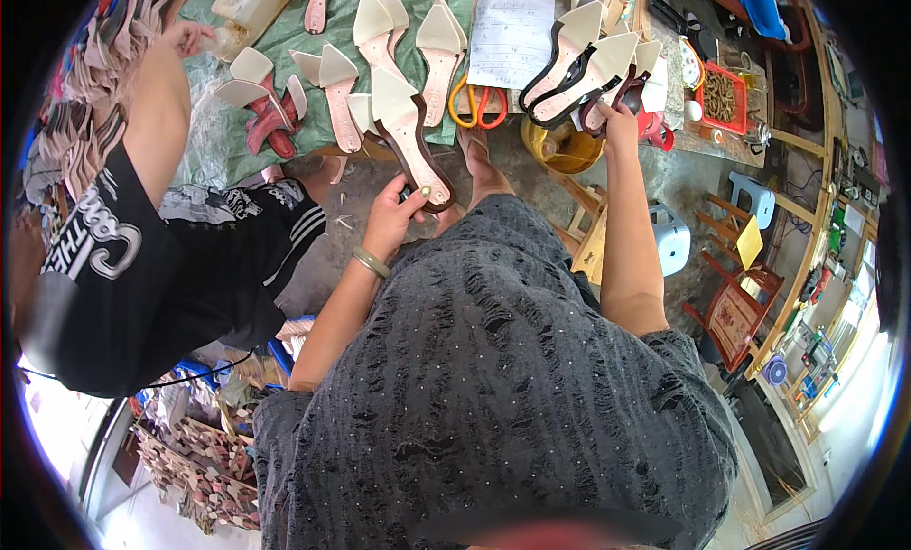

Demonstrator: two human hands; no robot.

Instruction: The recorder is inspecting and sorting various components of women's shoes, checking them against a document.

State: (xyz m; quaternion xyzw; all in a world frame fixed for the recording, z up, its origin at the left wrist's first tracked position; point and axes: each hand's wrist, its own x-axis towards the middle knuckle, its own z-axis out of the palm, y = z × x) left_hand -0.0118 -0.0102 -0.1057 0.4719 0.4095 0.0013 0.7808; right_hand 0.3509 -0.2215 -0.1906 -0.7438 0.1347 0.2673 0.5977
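Note:
My left hand (395, 210) is closed on the heel end of a pink shoe insole (408, 142) with a white pointed toe piece and a brown rim. It is held out at the table's front edge, toe pointing away from me. My right hand (619, 130) reaches to the table's right part, its fingers closed on a dark brown shoe sole (596, 113). Beside it lie black-rimmed insoles with white toes (574, 75). Across the green cloth (204, 113) are several pink insoles with white toes (337, 85), and a red pair (268, 109) sits at the left.
Orange-handled scissors (477, 104) and a written paper sheet (512, 37) lie mid-table. A red basket (723, 96) stands at the right, a gold bowl (560, 147) below the edge. A co-worker (142, 246) sits left, one hand by a clear container (249, 14). Blue stools (670, 239) stand right.

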